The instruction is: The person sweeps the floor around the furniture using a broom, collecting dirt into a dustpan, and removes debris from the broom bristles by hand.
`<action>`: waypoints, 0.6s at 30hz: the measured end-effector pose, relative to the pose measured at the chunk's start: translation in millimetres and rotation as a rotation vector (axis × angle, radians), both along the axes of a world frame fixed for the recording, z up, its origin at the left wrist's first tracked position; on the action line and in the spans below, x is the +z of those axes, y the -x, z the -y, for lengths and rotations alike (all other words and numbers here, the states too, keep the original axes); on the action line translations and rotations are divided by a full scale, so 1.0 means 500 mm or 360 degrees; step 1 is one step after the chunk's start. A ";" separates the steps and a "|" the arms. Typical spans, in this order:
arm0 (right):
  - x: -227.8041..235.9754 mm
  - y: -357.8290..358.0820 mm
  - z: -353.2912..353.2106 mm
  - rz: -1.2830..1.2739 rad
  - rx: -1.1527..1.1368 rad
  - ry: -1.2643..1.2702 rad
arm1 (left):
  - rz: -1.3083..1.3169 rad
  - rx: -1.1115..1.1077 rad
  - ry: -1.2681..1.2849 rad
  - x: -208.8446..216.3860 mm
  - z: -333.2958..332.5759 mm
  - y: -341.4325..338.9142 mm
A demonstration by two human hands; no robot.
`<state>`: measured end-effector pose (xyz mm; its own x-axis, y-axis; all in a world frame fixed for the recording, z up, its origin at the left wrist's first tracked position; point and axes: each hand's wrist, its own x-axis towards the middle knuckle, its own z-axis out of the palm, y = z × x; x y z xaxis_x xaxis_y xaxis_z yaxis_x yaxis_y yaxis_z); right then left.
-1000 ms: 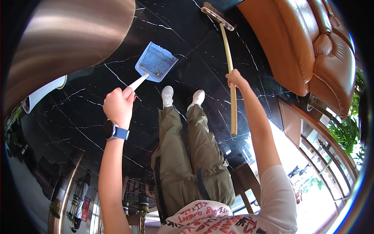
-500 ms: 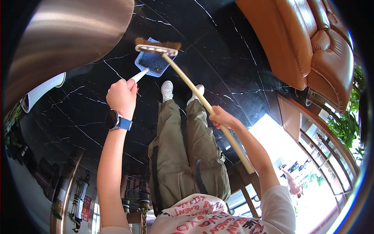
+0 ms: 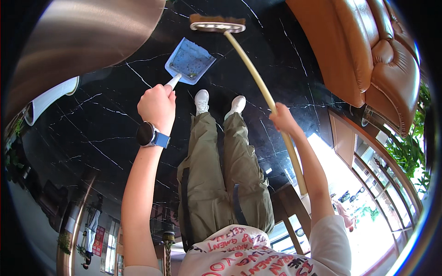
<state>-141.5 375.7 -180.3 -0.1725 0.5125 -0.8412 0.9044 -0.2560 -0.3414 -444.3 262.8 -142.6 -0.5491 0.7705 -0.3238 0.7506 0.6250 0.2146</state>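
Note:
My left hand (image 3: 157,106), with a watch on its wrist, is closed around the white handle of a blue dustpan (image 3: 190,59). Dark bits of debris lie in the pan, which is on or just above the black floor. My right hand (image 3: 284,119) grips the pale wooden stick of a broom (image 3: 251,69) partway along its length. The brown-bristled broom head (image 3: 218,26) is beyond the dustpan and to its right, apart from it. Whether the bristles touch the floor I cannot tell.
Black floor tiles with white veins (image 3: 110,110) surround my white shoes (image 3: 201,101). A curved metallic surface (image 3: 92,37) bulges in at the upper left, near a white planter-like object (image 3: 53,99). At the right stand a brown leather sofa (image 3: 391,69) and green plants (image 3: 405,152).
The broom head has moved away from over the dustpan, farther out and to the right. My right hand rose with the stick. The dustpan has turned and shifted slightly right with my left hand.

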 end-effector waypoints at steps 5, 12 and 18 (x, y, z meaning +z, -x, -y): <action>-0.115 -0.016 -0.007 0.0128 -0.0194 0.0114 | 0.0015 0.0003 0.0026 -0.002 -0.005 0.000; -0.053 -0.023 0.061 -0.0241 -0.0707 0.0754 | -0.0091 -0.0114 0.0041 -0.008 -0.003 0.003; -0.003 -0.009 0.097 -0.0416 -0.0653 0.1114 | -0.0097 -0.0090 0.0065 0.001 -0.007 -0.001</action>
